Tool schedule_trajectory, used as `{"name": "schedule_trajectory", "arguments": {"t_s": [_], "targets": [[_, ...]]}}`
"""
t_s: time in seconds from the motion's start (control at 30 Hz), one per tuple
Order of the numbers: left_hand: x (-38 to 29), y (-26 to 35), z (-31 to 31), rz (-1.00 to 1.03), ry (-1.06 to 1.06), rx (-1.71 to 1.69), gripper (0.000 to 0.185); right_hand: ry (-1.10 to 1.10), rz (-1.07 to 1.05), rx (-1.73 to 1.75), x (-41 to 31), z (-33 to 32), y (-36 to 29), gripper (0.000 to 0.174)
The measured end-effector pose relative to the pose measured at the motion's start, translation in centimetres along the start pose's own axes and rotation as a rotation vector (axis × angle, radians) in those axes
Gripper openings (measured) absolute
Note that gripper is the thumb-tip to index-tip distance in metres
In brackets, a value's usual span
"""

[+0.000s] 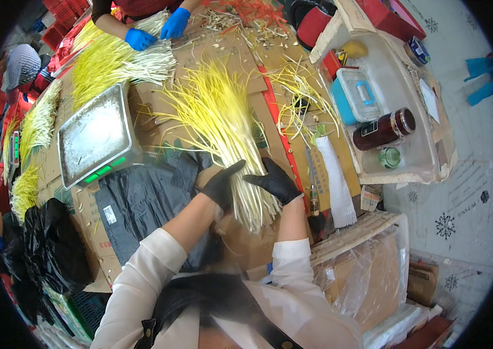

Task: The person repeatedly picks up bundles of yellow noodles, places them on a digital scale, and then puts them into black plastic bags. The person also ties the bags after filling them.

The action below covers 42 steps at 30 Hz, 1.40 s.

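Both my hands wear black gloves and grip one large bundle of yellow chives (224, 118) by its pale stems. My left hand (224, 185) wraps the left side, and my right hand (276, 182) presses from the right with its thumb across the front. The stem ends point toward me, while the yellow leaves fan out away over the cardboard. Under and left of my left forearm lies a flat black plastic bag (142, 200). A metal-topped weighing scale (96, 131) with a lit green display stands farther left.
Across the table, a co-worker's blue-gloved hands (141, 39) rest over a pile of yellow chives (102, 70). Loose chives (303, 96) and a white foam net sleeve (335, 183) lie right. Beyond them, a bin (421, 161) holds a dark red flask (384, 129) and a lidded box (355, 96).
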<state>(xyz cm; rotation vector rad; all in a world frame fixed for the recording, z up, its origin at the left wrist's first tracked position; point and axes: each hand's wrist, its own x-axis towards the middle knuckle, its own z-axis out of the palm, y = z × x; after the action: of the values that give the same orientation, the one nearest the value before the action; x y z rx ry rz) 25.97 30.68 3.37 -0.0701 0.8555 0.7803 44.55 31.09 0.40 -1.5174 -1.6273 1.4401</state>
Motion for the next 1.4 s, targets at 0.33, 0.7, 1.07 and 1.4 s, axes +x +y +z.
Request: {"name": "schedule_trajectory", "arguments": {"t_s": [0.33, 0.7, 1.07, 1.4], "targets": [[1.7, 0.6, -4.3, -0.029, -0.047, 0.021, 0.042, 0.012, 0.114, 0.272, 0.8, -1.8, 3.2, 0.049], [0.9, 0.2, -3.1, 0.002, -0.149, -0.042, 0.04, -0.084, 0.08, 0.309, 0.0, 0.5, 1.0, 0.054], [2.1, 0.2, -6.0, 0.028, -0.129, 0.003, 0.053, 0.096, 0.13, 0.729, -1.5, 0.2, 0.3, 0.045], [1.7, 0.1, -5.5, 0.055, -0.053, 0.018, 0.046, 0.086, 0.247, 0.387, -0.8, 1.3, 2.1, 0.047]]}}
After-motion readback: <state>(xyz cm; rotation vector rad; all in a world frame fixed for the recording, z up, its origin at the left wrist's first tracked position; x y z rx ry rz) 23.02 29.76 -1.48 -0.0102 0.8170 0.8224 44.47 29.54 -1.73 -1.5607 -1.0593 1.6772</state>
